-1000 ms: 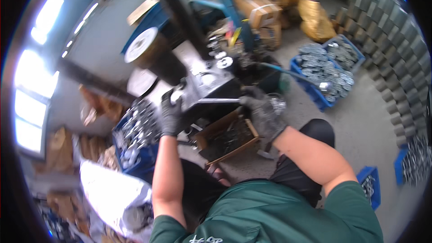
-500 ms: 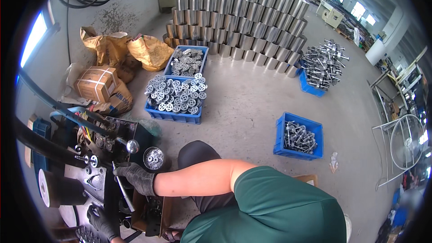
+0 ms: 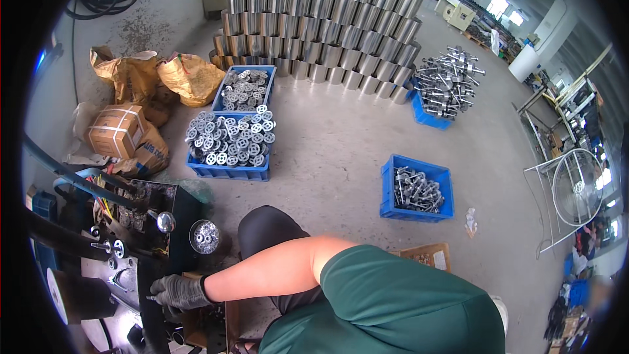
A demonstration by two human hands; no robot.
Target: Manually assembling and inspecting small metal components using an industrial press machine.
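My right hand point(image 3: 181, 291), in a dark grey knit glove, reaches left across to the machine's metal table point(image 3: 124, 278). Its fingers are closed, and the small bright end of a metal rod point(image 3: 152, 298) pokes out at the fingertips; the rest of the rod is hidden. Below that glove, a dark patch may be part of my left hand, whose fingers do not show. A shaft with a pale wheel point(image 3: 119, 248) lies at the table's far side. Beside the table is a large dark cylinder point(image 3: 82, 295) with a light end face.
A round metal bowl point(image 3: 204, 236) of shavings and rings stands beyond my right forearm. Blue crates hold spoked wheels point(image 3: 230, 172) and shafts point(image 3: 386, 206). Another blue crate point(image 3: 432, 119) is heaped with shafts. Stacked steel cylinders point(image 3: 321, 26) stand behind. An open carton point(image 3: 232, 324) lies below my wrist.
My right hand has moved down and toward the left; the long rod visible before is now mostly hidden. The left glove, seen over the table before, is no longer clear. The view has shifted right.
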